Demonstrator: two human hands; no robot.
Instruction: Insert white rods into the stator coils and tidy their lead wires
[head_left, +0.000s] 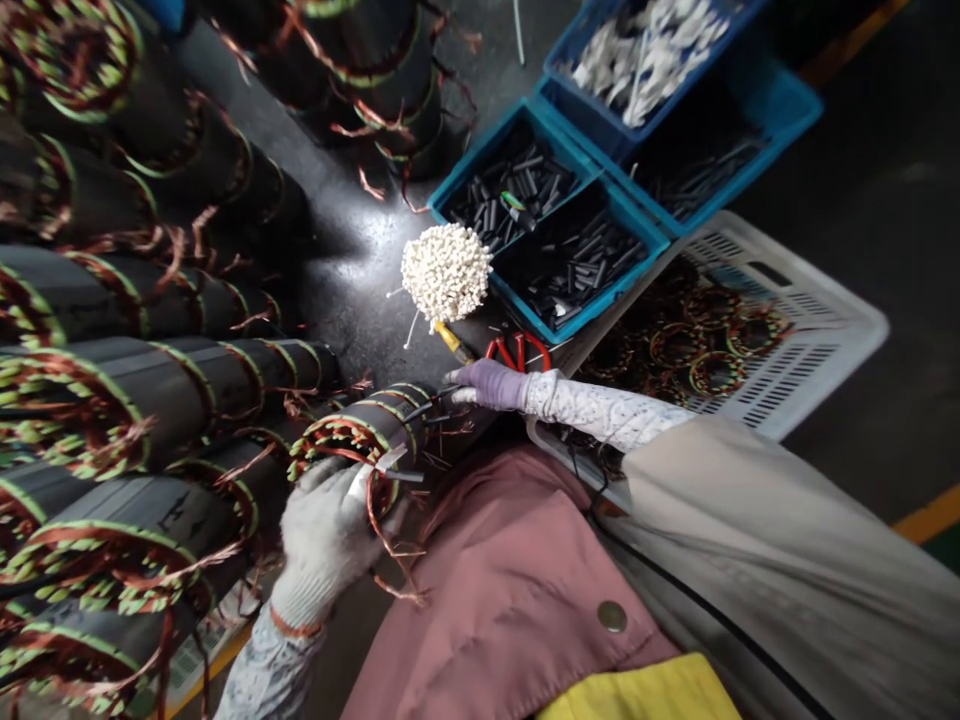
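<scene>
My left hand (330, 530), in a whitish knit glove, is closed at the near rim of a motor stator (375, 425) with green-edged slots and copper windings. By its thumb a copper wire lead (380, 520) hangs down, with a short grey sleeve (405, 476) and a pale strip beside it. My right hand (491, 385), in a purple-and-white glove, is at the stator's far side. Its fingers are pinched around a thin dark tube (431, 405), partly hidden. Just beyond that hand lie red-handled pliers (519, 352) and a yellow-handled tool (452, 340).
Several stators (172, 390) stand close together on the left, their copper leads sticking out. A bundle of white thin tubes (448, 275) stands ahead. Blue bins (577, 325) hold black sleeves; another bin (551, 65) holds white scraps. A white crate (840, 330) with wound rings is on the right.
</scene>
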